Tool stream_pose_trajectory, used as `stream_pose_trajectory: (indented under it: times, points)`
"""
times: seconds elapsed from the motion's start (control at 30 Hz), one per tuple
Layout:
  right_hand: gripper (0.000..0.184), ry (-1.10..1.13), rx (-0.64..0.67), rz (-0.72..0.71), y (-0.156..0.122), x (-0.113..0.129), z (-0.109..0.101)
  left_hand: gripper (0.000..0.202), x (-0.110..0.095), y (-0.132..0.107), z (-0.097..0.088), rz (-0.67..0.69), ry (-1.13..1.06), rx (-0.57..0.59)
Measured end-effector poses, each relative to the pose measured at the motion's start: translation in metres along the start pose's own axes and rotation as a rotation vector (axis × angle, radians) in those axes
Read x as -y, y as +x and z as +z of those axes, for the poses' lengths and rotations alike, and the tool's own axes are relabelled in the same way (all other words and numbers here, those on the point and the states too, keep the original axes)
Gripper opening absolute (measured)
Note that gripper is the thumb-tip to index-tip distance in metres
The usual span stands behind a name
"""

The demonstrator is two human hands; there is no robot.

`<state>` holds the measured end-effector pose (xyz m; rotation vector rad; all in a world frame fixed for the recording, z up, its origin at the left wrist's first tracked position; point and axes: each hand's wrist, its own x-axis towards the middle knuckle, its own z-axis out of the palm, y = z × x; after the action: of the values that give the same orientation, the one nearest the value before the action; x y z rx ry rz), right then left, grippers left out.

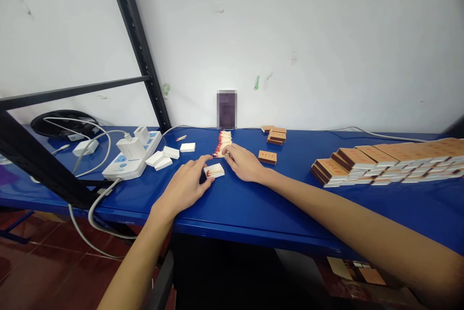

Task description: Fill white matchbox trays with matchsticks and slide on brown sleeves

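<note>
A small white matchbox tray (215, 170) lies on the blue table with a few red-headed matches in it. My left hand (186, 182) holds the tray at its left end, thumb on the near side and index finger on the far side. Just beyond the tray, a row of loose matches (224, 140) is heaped, red heads toward the left. My right hand (244, 162) is at the near right edge of this heap, fingers curled and pinched on matches there; their number is hidden. A closed brown matchbox (267, 157) lies right of my right hand.
Several white trays (163, 156) lie to the left, beside a power strip (132, 155) with cables. A few stray matches (181, 138) lie behind them. Brown matchboxes (276, 135) sit at the back; a long stack (380, 160) fills the right. A black metal post (139, 44) rises at left.
</note>
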<state>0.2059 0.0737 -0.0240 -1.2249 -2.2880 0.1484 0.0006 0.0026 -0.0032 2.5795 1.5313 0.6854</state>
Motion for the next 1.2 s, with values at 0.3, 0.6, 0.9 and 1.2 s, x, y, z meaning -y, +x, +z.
stream_pose_trajectory:
  times: [0.3, 0.6, 0.9, 1.2]
  points:
    - [0.019, -0.065, 0.070, 0.052, 0.0019, 0.0053, -0.0044, 0.047, 0.0010, -0.0005, 0.0009, -0.014, 0.033, 0.012]
    - [0.020, 0.082, -0.035, -0.242, -0.0032, 0.0076, -0.0071, 0.051, -0.0011, -0.0005, -0.0011, -0.016, -0.010, 0.007]
    - [0.024, 0.047, -0.043, -0.109, -0.0026, 0.0055, -0.0047, 0.045, -0.0009, -0.0003, -0.0012, 0.003, 0.017, 0.000]
    - [0.019, -0.140, 0.046, 0.071, 0.0013, 0.0063, -0.0053, 0.039, -0.0022, -0.0006, -0.0032, 0.105, 0.055, 0.039]
